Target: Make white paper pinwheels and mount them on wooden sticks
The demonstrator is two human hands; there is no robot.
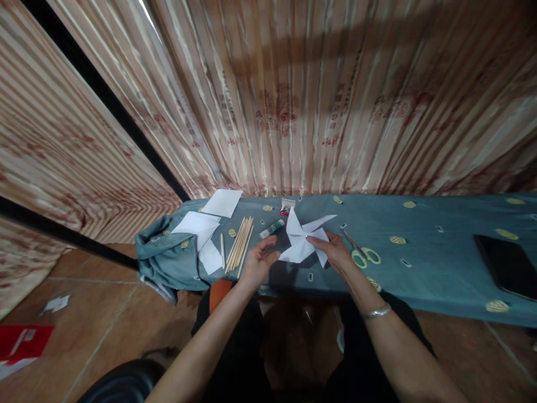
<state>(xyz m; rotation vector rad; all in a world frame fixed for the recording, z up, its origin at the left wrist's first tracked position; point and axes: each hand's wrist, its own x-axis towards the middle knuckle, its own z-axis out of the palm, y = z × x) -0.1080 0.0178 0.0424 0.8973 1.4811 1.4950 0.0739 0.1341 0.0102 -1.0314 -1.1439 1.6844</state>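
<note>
A white paper pinwheel [298,244] with folded blades is held up over the cloth-covered table. My right hand [338,254] is closed on it, the thumb and fingers pinching near its centre. My left hand [260,261] is beside the pinwheel's lower left blade, thumb and fingers apart with nothing between them. Just beyond my left fingers lies a green and white glue stick [272,229]. A small red box [287,207] with tiny pieces inside sits behind the pinwheel. Scissors with pale green handles [366,256] lie right of my right hand.
Several wooden sticks [240,245] and a white pen-like stick [222,251] lie left of my left hand. White paper sheets [222,202] are farther left. A dark phone or tablet [505,266] rests at the right. A curtain [293,112] hangs behind the table.
</note>
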